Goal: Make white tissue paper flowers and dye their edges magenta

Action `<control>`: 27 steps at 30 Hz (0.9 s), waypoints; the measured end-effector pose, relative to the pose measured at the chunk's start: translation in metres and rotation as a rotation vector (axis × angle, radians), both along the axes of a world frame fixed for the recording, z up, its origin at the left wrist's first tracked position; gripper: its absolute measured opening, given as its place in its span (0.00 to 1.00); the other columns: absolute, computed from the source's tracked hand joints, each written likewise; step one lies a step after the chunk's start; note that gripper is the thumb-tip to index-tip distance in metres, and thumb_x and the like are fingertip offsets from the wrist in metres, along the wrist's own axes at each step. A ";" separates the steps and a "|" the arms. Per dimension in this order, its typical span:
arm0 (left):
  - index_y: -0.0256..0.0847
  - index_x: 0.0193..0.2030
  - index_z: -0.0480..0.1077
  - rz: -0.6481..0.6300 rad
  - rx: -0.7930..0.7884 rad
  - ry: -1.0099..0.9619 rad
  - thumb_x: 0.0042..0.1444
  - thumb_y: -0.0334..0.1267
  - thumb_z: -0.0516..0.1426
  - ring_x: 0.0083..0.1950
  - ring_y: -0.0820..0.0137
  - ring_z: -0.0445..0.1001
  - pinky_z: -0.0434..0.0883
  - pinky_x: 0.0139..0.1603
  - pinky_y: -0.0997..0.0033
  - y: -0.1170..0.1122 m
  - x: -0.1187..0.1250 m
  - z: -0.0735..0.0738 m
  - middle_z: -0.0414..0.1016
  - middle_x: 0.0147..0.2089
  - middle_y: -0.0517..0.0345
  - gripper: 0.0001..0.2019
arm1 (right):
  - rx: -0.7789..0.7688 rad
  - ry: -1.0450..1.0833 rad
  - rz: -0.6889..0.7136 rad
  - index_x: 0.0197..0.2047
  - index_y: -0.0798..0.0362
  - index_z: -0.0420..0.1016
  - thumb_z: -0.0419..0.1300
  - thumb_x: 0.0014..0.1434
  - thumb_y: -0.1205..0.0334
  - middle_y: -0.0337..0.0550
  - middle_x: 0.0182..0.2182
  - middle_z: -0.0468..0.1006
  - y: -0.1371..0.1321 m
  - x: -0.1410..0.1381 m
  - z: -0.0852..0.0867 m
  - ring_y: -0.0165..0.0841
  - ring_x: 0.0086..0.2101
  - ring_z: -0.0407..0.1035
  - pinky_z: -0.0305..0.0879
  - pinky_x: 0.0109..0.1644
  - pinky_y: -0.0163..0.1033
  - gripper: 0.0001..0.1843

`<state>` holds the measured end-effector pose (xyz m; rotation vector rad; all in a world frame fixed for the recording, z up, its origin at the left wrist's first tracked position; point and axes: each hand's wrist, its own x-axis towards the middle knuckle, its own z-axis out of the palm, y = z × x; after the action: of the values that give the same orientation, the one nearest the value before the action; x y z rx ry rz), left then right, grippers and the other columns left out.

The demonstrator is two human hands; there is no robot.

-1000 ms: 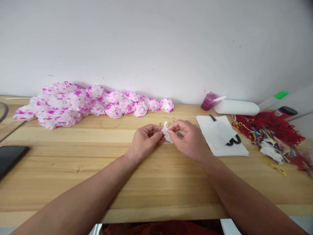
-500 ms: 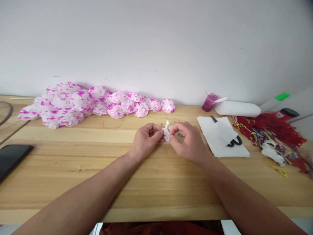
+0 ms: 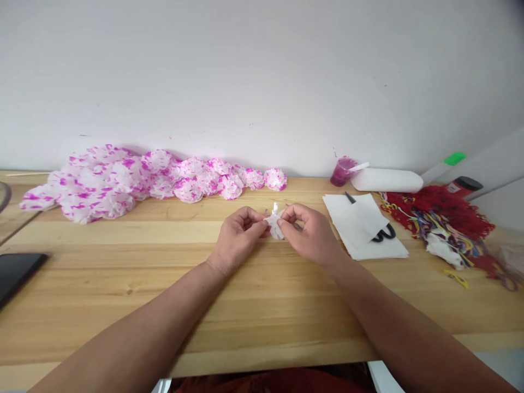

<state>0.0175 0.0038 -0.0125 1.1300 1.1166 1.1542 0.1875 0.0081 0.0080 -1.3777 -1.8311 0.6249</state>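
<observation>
Between my fingertips, over the middle of the table, is a small gathered piece of white tissue paper (image 3: 277, 231), with a twisted white stub standing up at its top. My left hand (image 3: 239, 236) pinches its left edge between thumb and forefinger. From the other side my right hand (image 3: 308, 230) pinches its right edge, fingers curled. Bits of dark string show just behind the hands, partly hidden. Beyond them, a single pink-spotted white paper flower (image 3: 275, 179) ends a row along the wall.
A heap of pink-spotted paper flowers (image 3: 98, 188) lies back left, a black phone (image 3: 20, 273) at the left edge. To the right are white paper sheets (image 3: 347, 229) over scissors (image 3: 385, 233), a cup of magenta liquid (image 3: 342, 172), a white roll (image 3: 387, 180) and tangled yarn (image 3: 442, 210).
The tissue paper's lower part has spread wider between my fingers. Both hands still pinch it. The whole view has shifted slightly.
</observation>
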 end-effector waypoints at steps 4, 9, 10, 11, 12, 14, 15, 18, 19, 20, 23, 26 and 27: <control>0.39 0.35 0.70 -0.048 0.006 -0.024 0.52 0.41 0.65 0.36 0.69 0.78 0.74 0.40 0.70 -0.001 -0.001 0.001 0.79 0.34 0.57 0.11 | 0.012 0.002 0.022 0.27 0.50 0.69 0.60 0.55 0.65 0.35 0.26 0.77 -0.002 -0.001 0.000 0.32 0.30 0.71 0.63 0.38 0.38 0.06; 0.39 0.35 0.69 -0.064 0.014 0.052 0.52 0.43 0.66 0.33 0.71 0.77 0.73 0.36 0.72 0.001 -0.002 -0.004 0.78 0.32 0.59 0.12 | 0.140 -0.099 0.071 0.27 0.50 0.70 0.62 0.54 0.67 0.38 0.28 0.79 -0.003 -0.002 -0.001 0.36 0.34 0.71 0.62 0.41 0.41 0.06; 0.39 0.33 0.69 -0.052 0.000 0.039 0.52 0.43 0.66 0.32 0.72 0.77 0.73 0.35 0.73 0.002 -0.002 -0.005 0.77 0.31 0.60 0.13 | 0.149 -0.111 0.067 0.27 0.50 0.70 0.62 0.53 0.67 0.38 0.28 0.79 -0.002 -0.002 -0.001 0.36 0.34 0.71 0.61 0.41 0.41 0.06; 0.39 0.32 0.68 -0.035 -0.018 0.015 0.51 0.43 0.66 0.31 0.72 0.77 0.73 0.35 0.73 0.003 -0.002 -0.005 0.77 0.30 0.60 0.13 | 0.155 -0.117 0.058 0.27 0.50 0.69 0.61 0.53 0.68 0.39 0.27 0.78 -0.002 -0.002 -0.001 0.36 0.34 0.71 0.61 0.41 0.42 0.06; 0.39 0.32 0.67 -0.017 -0.038 -0.018 0.51 0.43 0.67 0.31 0.73 0.77 0.74 0.36 0.73 0.004 -0.001 -0.006 0.77 0.30 0.61 0.14 | 0.156 -0.120 0.048 0.26 0.50 0.69 0.61 0.53 0.68 0.39 0.27 0.78 -0.002 -0.001 -0.001 0.37 0.34 0.71 0.61 0.41 0.42 0.06; 0.40 0.32 0.66 0.018 -0.072 -0.078 0.49 0.44 0.67 0.31 0.72 0.77 0.75 0.37 0.72 0.006 0.000 -0.006 0.78 0.30 0.61 0.15 | 0.154 -0.123 0.030 0.26 0.50 0.68 0.60 0.52 0.69 0.39 0.28 0.78 -0.002 -0.001 -0.001 0.37 0.34 0.70 0.62 0.42 0.43 0.06; 0.40 0.32 0.66 0.034 -0.074 -0.089 0.49 0.44 0.67 0.31 0.72 0.78 0.75 0.37 0.71 0.006 0.000 -0.006 0.78 0.30 0.60 0.15 | 0.152 -0.130 0.026 0.27 0.50 0.68 0.60 0.51 0.69 0.39 0.28 0.78 -0.002 0.000 0.000 0.37 0.34 0.70 0.62 0.43 0.43 0.06; 0.39 0.32 0.66 0.070 0.006 -0.058 0.49 0.42 0.66 0.31 0.71 0.77 0.74 0.35 0.72 0.007 0.001 -0.009 0.78 0.30 0.60 0.14 | 0.150 -0.154 0.008 0.29 0.49 0.68 0.61 0.51 0.68 0.39 0.28 0.78 -0.004 -0.001 0.001 0.38 0.34 0.70 0.62 0.44 0.44 0.05; 0.39 0.32 0.67 0.076 0.051 -0.035 0.50 0.42 0.66 0.31 0.71 0.77 0.74 0.35 0.72 0.007 0.001 -0.011 0.77 0.30 0.60 0.13 | 0.152 -0.151 -0.005 0.30 0.49 0.69 0.62 0.51 0.66 0.39 0.28 0.78 -0.005 -0.002 0.002 0.38 0.34 0.71 0.63 0.44 0.44 0.05; 0.40 0.32 0.67 0.077 0.098 -0.010 0.50 0.40 0.66 0.32 0.72 0.77 0.74 0.36 0.72 0.006 0.002 -0.012 0.77 0.31 0.60 0.12 | 0.154 -0.141 -0.019 0.31 0.49 0.69 0.63 0.52 0.64 0.39 0.28 0.78 -0.006 -0.002 0.003 0.38 0.34 0.71 0.63 0.45 0.44 0.05; 0.40 0.33 0.68 0.059 0.208 0.064 0.52 0.38 0.65 0.36 0.70 0.77 0.74 0.39 0.71 0.003 0.004 -0.016 0.78 0.35 0.58 0.09 | 0.138 -0.091 -0.044 0.32 0.49 0.71 0.64 0.54 0.60 0.38 0.28 0.78 -0.007 -0.004 0.002 0.37 0.34 0.72 0.64 0.45 0.44 0.06; 0.40 0.33 0.69 0.052 0.238 0.090 0.53 0.37 0.64 0.38 0.70 0.78 0.74 0.41 0.69 0.002 0.005 -0.017 0.79 0.37 0.57 0.08 | 0.083 -0.040 -0.035 0.29 0.49 0.69 0.62 0.55 0.62 0.37 0.27 0.78 -0.003 -0.003 -0.003 0.34 0.32 0.72 0.65 0.41 0.40 0.06; 0.40 0.32 0.69 0.055 0.221 0.074 0.53 0.37 0.64 0.37 0.69 0.78 0.74 0.41 0.69 0.003 0.004 -0.016 0.79 0.37 0.57 0.08 | 0.064 -0.017 -0.031 0.28 0.49 0.68 0.61 0.56 0.63 0.36 0.26 0.78 -0.001 -0.002 -0.005 0.33 0.30 0.72 0.65 0.39 0.39 0.07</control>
<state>0.0219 0.0066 -0.0282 1.3283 1.1019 1.3123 0.1855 0.0067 0.0031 -1.3705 -1.8244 0.5355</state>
